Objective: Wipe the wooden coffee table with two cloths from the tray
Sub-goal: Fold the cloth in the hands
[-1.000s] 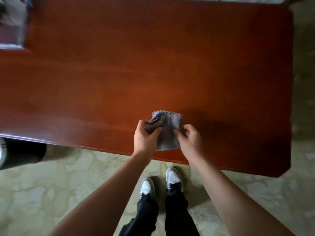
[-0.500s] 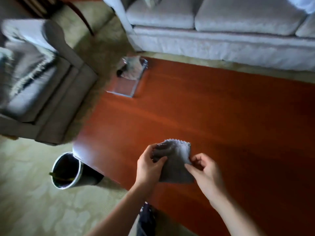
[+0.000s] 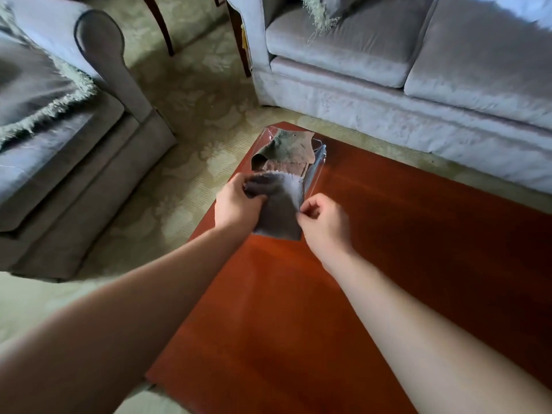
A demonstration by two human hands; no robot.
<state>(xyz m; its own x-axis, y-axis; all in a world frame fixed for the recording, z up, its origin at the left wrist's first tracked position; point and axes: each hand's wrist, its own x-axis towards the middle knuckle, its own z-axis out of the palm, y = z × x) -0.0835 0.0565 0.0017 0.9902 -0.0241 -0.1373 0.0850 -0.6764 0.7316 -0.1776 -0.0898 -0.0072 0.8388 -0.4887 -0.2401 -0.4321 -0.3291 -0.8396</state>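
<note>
A grey cloth (image 3: 279,209) hangs between both hands above the red-brown wooden coffee table (image 3: 388,264). My left hand (image 3: 236,204) bunches its upper left corner. My right hand (image 3: 324,225) pinches its right edge with thumb and fingertips. Just beyond the hands, at the table's far left corner, stands a clear plastic tray (image 3: 315,167). A greenish cloth (image 3: 288,146) lies crumpled in the tray's far end. The grey cloth covers the tray's near end.
A grey armchair (image 3: 74,150) with a fringed throw stands left of the table. A pale sofa (image 3: 403,73) runs along the table's far side. Patterned carpet (image 3: 191,94) fills the gap between them.
The view swung left and forward, so the tray sits right behind my hands. Both hands carried the grey cloth toward the tray, and my right hand closed from loose fingers into a pinch.
</note>
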